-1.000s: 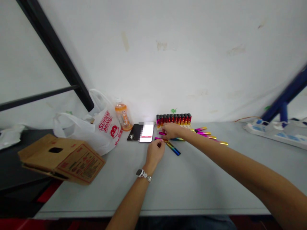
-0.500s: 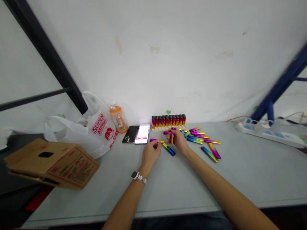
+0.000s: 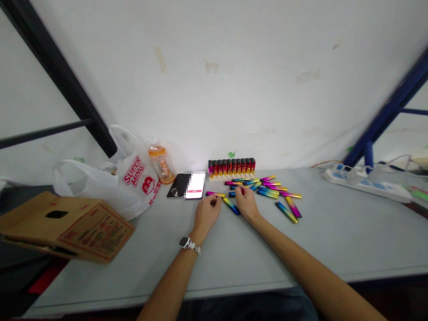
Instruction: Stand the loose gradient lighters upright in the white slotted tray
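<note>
My left hand (image 3: 207, 210) is closed, thumb and fingers pinched together; what it holds, if anything, is hidden. Just beyond its fingers lies a slim shiny pink-and-yellow casing (image 3: 215, 194), and a blue-and-yellow casing (image 3: 231, 206) lies between my two hands. My right hand (image 3: 246, 201) is also closed, knuckles up, low over the table at the left edge of a loose pile of glossy casings (image 3: 267, 191). Its fingertips are out of sight. Behind the hands, a pale rack (image 3: 230, 177) carries rows of upright red-and-yellow tubes (image 3: 232, 166) with black tops.
Left of the rack lies a phone-like device (image 3: 194, 185) with a lit screen, beside an orange-labelled bottle (image 3: 161, 162). Further left are a white plastic bag (image 3: 133, 187) and a cardboard box (image 3: 96, 232). A power strip (image 3: 364, 183) lies at the right.
My right hand has turned downward; the pink-and-yellow casing upright in its fingers before is now hidden from view. My left hand stays in nearly the same place. The view has shifted slightly.
</note>
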{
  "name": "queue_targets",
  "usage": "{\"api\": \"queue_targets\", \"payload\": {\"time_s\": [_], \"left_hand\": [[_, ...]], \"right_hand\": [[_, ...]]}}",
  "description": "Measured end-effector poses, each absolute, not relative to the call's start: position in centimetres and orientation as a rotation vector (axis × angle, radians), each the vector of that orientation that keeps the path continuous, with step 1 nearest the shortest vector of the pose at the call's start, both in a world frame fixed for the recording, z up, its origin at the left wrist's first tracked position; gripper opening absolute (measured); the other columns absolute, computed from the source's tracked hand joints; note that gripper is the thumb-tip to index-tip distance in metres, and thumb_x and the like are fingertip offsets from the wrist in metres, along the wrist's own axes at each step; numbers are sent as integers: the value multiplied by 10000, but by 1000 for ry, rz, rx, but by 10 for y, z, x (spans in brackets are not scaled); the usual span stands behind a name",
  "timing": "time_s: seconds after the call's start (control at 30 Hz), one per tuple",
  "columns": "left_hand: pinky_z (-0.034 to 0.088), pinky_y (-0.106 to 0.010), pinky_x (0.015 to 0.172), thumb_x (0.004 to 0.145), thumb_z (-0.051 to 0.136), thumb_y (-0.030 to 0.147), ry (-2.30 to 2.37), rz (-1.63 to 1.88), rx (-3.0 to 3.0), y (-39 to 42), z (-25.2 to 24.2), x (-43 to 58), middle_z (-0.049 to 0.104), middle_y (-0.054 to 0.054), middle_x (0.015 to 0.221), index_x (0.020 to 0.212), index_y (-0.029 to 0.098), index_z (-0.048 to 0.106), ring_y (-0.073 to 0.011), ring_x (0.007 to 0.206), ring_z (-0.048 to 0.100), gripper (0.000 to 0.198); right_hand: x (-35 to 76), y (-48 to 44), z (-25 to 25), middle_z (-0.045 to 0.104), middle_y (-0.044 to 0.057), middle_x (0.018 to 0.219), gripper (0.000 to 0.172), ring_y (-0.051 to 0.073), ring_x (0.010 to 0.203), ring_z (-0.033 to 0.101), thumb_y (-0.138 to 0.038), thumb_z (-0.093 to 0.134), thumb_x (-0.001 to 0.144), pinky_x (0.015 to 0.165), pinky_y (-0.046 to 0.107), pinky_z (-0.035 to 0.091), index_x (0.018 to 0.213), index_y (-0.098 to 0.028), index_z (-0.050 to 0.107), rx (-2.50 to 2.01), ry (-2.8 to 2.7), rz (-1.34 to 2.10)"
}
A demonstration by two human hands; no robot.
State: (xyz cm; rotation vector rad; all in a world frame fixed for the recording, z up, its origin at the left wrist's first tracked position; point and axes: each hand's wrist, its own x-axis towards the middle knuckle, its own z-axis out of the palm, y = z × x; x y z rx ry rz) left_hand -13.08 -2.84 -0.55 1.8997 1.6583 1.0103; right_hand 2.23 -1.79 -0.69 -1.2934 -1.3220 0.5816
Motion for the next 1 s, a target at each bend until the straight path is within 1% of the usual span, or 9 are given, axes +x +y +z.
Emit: {"api": "queue_targets", "payload": {"time_s": [0.1,0.33,0.5,0.63,0.77,0.93,1.0], "left_hand": [[273,-246,570,907,445,372,1638,1013,1927,-28,-7,-131,537,13,586,662,177,584,-125,564,469,342],[264,-246,567,914,447,362,1642,1003,1935,-28,-7,-131,532,12,589,678,175,584,-125,562,463,331],[258,-244,562,912,463,366,1638,992,1937,-29,-5,-130,526,17,580,653,177,557,-121,557,458,334],[260,-241,570,911,462,370,1648,977,1941,-31,-4,-129,530,19,582,653,181,550,-125,571,469,332],[256,-243,572,909,461,370,1668,949,1941,-31,-3,-129,526,18,578,639,185,532,-126,571,470,334],[250,-243,574,904,462,374,1675,951,1939,-31,-4,-128,522,19,587,634,185,516,-125,574,461,334],[247,-244,574,905,460,371,1677,946,1947,-30,-5,-128,522,19,591,636,184,516,-123,575,456,333]], "right_hand": [[23,-18,-8,455,-37,531,245,158,549,444,-325,419,816,551,264,320,591,-233,444,-1339,-1321,532],[24,-17,-8,459,-32,533,265,166,557,456,-319,420,840,549,264,311,588,-236,434,-1355,-1332,518],[24,-21,-4,505,-21,569,373,169,579,482,-457,429,911,570,267,337,624,-226,486,-1378,-1326,515],[23,-24,-3,504,-20,569,394,169,572,468,-506,457,903,567,268,329,622,-231,478,-1396,-1324,475],[22,-23,-5,471,-21,529,401,168,544,442,-476,441,895,547,271,311,569,-243,418,-1422,-1341,454],[22,-20,-9,447,-28,518,303,161,542,437,-337,415,844,543,267,305,556,-244,393,-1415,-1385,468],[22,-20,-10,429,-35,522,272,158,545,432,-312,409,827,544,265,303,564,-244,390,-1404,-1392,456]]}}
